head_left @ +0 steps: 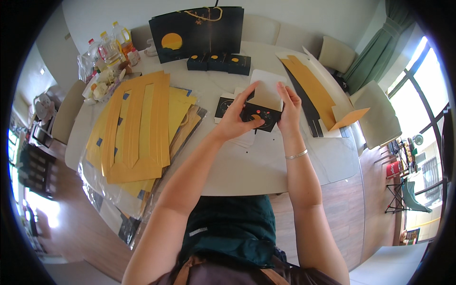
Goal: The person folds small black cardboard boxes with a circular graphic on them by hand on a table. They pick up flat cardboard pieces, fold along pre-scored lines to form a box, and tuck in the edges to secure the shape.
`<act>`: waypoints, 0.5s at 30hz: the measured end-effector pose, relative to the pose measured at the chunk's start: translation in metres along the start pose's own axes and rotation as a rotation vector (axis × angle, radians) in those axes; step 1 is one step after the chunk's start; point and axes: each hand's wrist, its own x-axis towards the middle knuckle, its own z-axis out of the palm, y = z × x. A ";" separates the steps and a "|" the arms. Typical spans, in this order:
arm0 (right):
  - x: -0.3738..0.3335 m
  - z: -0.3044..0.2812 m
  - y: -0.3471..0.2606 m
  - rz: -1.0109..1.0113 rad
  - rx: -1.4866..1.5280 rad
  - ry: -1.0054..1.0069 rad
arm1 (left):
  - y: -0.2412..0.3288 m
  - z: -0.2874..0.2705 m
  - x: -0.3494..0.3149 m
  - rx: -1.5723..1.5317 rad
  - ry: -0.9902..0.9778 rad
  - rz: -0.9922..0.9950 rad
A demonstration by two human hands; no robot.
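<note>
My left hand (236, 118) and my right hand (289, 108) together hold a small dark box (261, 114) with an orange disc print, above the white table (266, 166). Its white inner flap (267, 88) stands open at the top. My left fingers pinch the box's left side and top edge. My right hand grips its right side, with a thin bracelet on that wrist. A flat dark card (223, 107) with the same print lies on the table just behind my left hand.
A stack of flat golden cardboard sheets (137, 128) in plastic covers the table's left. Three small dark boxes (219, 62) stand before a large dark gift bag (197, 31). A golden and dark unfolded carton (316, 97) lies right. Oil bottles (111, 47) stand far left. Chairs surround the table.
</note>
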 end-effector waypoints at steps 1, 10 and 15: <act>-0.001 0.003 -0.001 0.015 -0.011 0.032 | 0.003 0.000 -0.001 -0.024 -0.013 -0.021; -0.001 0.010 0.000 0.233 0.139 0.026 | -0.004 -0.003 0.004 0.032 0.117 0.103; -0.007 0.019 -0.004 0.277 0.137 -0.050 | -0.008 -0.010 0.004 0.104 0.145 0.145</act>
